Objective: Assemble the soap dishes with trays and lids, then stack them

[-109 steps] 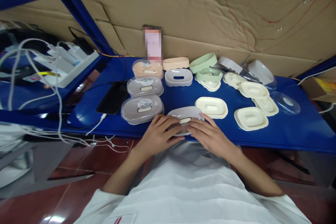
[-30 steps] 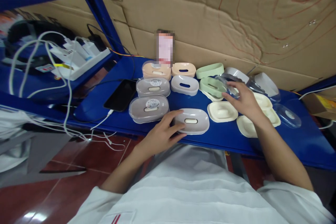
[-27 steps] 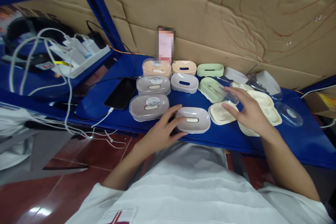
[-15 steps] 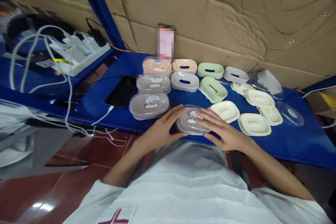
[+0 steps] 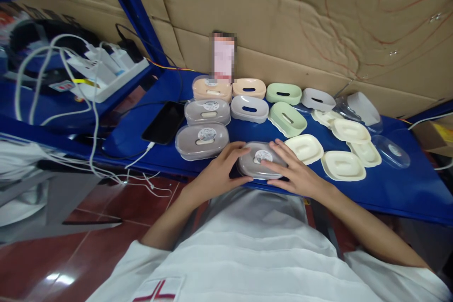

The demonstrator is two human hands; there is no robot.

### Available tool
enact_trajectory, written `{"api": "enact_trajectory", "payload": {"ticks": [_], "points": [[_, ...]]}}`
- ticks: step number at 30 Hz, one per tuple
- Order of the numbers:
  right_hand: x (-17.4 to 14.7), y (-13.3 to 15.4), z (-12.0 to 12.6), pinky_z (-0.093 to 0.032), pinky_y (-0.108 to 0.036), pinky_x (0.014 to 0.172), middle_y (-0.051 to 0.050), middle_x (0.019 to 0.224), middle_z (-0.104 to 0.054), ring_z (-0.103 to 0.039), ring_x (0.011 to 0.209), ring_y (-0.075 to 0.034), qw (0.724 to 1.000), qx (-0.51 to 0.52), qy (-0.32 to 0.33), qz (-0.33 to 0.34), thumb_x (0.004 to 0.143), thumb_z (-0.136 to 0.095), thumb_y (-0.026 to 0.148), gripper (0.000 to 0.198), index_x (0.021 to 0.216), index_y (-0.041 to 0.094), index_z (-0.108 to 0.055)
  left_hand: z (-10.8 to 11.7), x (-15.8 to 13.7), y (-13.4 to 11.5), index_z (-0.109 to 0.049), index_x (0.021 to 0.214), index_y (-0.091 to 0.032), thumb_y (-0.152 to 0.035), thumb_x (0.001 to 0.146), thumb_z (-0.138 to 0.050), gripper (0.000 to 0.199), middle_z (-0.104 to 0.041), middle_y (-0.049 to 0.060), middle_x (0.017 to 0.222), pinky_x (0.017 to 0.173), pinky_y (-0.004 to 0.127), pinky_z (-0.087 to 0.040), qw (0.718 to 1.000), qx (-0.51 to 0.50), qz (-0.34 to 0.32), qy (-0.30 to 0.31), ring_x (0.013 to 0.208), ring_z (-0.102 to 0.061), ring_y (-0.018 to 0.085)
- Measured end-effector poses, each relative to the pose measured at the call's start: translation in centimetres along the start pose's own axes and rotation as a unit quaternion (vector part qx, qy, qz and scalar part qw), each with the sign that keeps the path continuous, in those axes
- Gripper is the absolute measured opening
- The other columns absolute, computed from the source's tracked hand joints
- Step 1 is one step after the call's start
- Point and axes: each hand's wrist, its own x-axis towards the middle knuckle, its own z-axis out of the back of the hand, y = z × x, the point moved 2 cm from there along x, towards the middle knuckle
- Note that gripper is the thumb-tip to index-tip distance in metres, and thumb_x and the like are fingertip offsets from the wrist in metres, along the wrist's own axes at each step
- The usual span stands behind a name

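A grey soap box [image 5: 255, 168] with a clear lid and a round white sticker lies at the table's front edge. My left hand [image 5: 226, 170] grips its left end, thumb at the near side and fingers at the far side. From the right, my right hand [image 5: 293, 170] holds the other end, with one finger lying across the lid by the sticker. Left of it sits another lidded grey soap box [image 5: 187, 141]; behind that are a lidded grey one [image 5: 193, 113] and a lidded peach one [image 5: 200, 89]. A cream oval tray [image 5: 306, 147] is close behind my right hand.
Open soap dishes in peach [image 5: 260, 84], grey [image 5: 240, 108] and green [image 5: 292, 125] stand at the back. Cream trays [image 5: 343, 167] and a clear lid [image 5: 391, 151] lie right on the blue table [image 5: 399, 193]. A phone [image 5: 163, 122] with a white cable is at left.
My right hand has shifted slightly on the soap box, its fingers drawing back from the sticker, so more of the sticker shows. My left hand keeps its grip.
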Motion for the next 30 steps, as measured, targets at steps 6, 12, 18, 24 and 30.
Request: {"api": "enact_trajectory", "payload": {"ticks": [6, 12, 18, 24, 30], "points": [[1.2, -1.2, 2.3, -0.045, -0.064, 0.127, -0.004, 0.174, -0.042, -0.039, 0.162, -0.037, 0.999, -0.001, -0.052, 0.001, 0.101, -0.072, 0.042, 0.085, 0.172, 0.047, -0.028, -0.4, -0.7, -0.3, -0.038, 0.162, -0.03, -0.032, 0.101, -0.075, 0.071, -0.041, 0.02, 0.168, 0.123, 0.06, -0.051, 0.995, 0.038, -0.041, -0.079, 0.157, -0.047, 0.036], [10.1, -7.0, 3.9, -0.035, -0.069, 0.131, -0.005, 0.178, -0.035, -0.03, 0.165, -0.04, 0.996, -0.053, -0.054, -0.037, 0.1, -0.066, 0.062, 0.08, 0.171, 0.039, -0.037, 0.4, -0.8, -1.0, -0.059, 0.142, -0.028, -0.021, 0.099, -0.074, 0.046, -0.067, 0.012, 0.136, 0.107, 0.048, -0.063, 0.972, 0.066, -0.094, -0.206, 0.128, -0.07, 0.028], [23.3, -11.5, 0.8, -0.023, -0.063, 0.136, -0.007, 0.18, -0.029, -0.022, 0.168, -0.034, 0.996, -0.074, -0.054, 0.02, 0.107, -0.05, 0.065, 0.073, 0.17, 0.03, -0.04, 0.3, -0.3, -1.2, -0.069, 0.107, -0.023, -0.02, 0.103, -0.072, 0.006, -0.076, 0.003, 0.095, 0.082, 0.032, -0.062, 0.971, 0.071, -0.163, -0.162, 0.089, -0.075, 0.017], [26.4, -12.3, -0.9, -0.02, -0.068, 0.134, -0.011, 0.181, -0.026, -0.02, 0.168, -0.036, 0.997, -0.072, 0.002, 0.015, 0.109, -0.048, 0.062, 0.074, 0.172, 0.026, -0.033, 0.1, -0.4, -1.0, -0.07, 0.096, -0.019, -0.027, 0.104, -0.072, 0.012, -0.076, 0.003, 0.092, 0.078, 0.031, -0.058, 0.98, 0.072, -0.151, -0.106, 0.083, -0.072, 0.016], [24.8, -10.7, 1.6, -0.021, -0.068, 0.132, -0.013, 0.183, -0.019, -0.021, 0.167, -0.039, 0.994, -0.108, 0.013, -0.025, 0.11, -0.052, 0.052, 0.075, 0.174, 0.022, -0.026, 0.0, -0.3, -1.0, -0.071, 0.096, -0.019, -0.026, 0.106, -0.069, 0.012, -0.076, 0.004, 0.093, 0.079, 0.032, -0.057, 0.98, 0.091, -0.15, -0.094, 0.085, -0.071, 0.017]]}}
